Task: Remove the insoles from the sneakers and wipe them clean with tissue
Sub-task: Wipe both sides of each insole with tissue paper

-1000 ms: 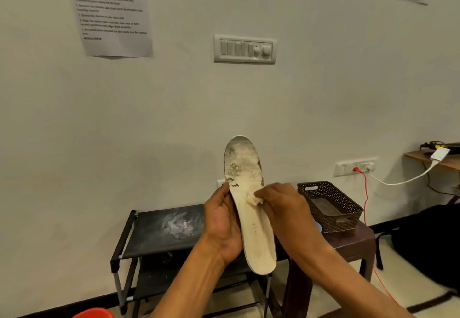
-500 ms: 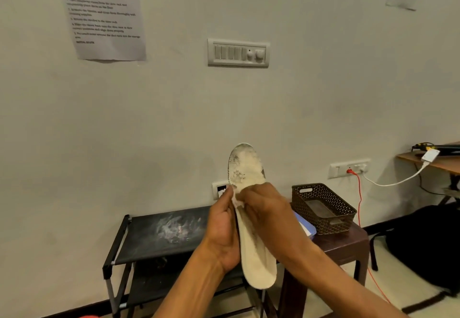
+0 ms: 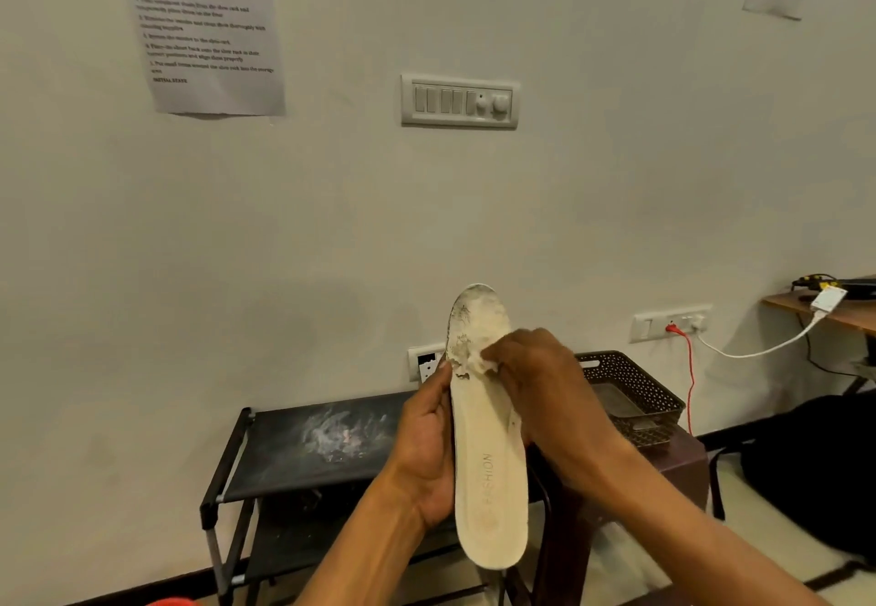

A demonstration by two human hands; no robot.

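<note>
Pale wall (image 3: 332,226), black shoe rack (image 3: 308,439) below. Dirty insole (image 3: 490,463) held upright before them, toe up. Left hand (image 3: 426,454) grip clamped on its edge; right hand (image 3: 545,382) pinches tissue (image 3: 479,359) against the toe. Advice: brace firmly, stroke downward, refold tissue.

- Black fabric-topped shoe rack (image 3: 275,463), whitish dusty smear (image 3: 341,439) on its top
- Dark wooden table (image 3: 687,458) right of the rack, bearing a perforated brown plastic basket (image 3: 659,397)

Left grip (image 3: 426,454), right grip (image 3: 545,382) — both bare, forearms (image 3: 360,548) bare as far as seen, wrists (image 3: 611,463) lean
</note>
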